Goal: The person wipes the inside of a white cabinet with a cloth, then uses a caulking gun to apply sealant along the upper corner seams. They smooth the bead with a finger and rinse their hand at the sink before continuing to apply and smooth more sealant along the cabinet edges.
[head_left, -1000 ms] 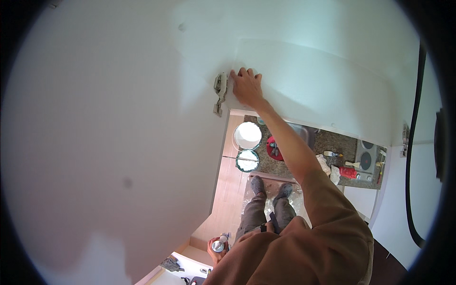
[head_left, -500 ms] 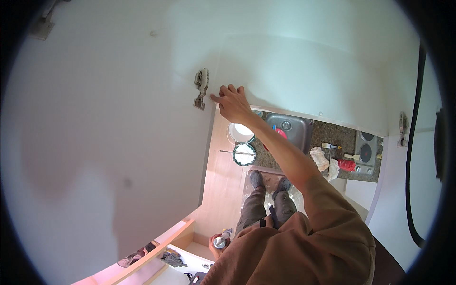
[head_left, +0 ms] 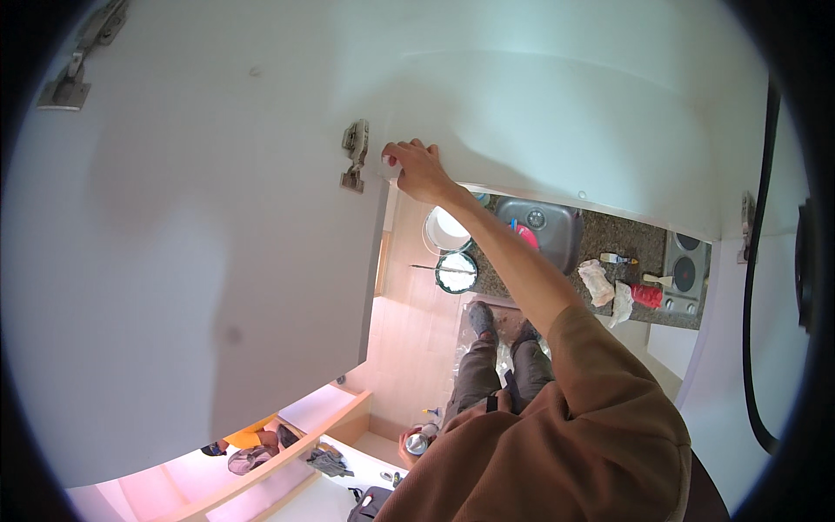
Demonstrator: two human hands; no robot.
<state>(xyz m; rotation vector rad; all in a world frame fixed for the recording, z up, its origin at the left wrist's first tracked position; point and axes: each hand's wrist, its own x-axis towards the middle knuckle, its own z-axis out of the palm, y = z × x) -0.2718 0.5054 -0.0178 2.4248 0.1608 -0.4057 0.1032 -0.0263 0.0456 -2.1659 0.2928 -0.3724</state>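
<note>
My right arm reaches up across the view. My right hand (head_left: pixel 419 170) touches the pale cabinet's inner edge beside a metal hinge (head_left: pixel 354 157). Its fingers are bent and somewhat apart, with a whitish spot at one fingertip; no held object shows. That hinge sits on the large pale cabinet door (head_left: pixel 287 252), which stands open at left. Low in the view, partly covered by my brown shirt, my left hand (head_left: pixel 406 447) is closed round a small can (head_left: pixel 417 444) with a pale round top.
Below are a steel sink (head_left: pixel 564 248), a white bucket (head_left: pixel 445 228), and a tub of white paste (head_left: pixel 457 272) with a stick across it. Cloths (head_left: pixel 596 283), a brush (head_left: pixel 617 258) and a hob (head_left: pixel 685 277) lie rightward. A black cable (head_left: pixel 758 261) hangs at right. Another person (head_left: pixel 252 435) shows lower left.
The fingers of my right hand have curled in more, and the hand sits slightly higher in view. The view has shifted, uncovering a person in yellow at lower left. My left hand keeps the can.
</note>
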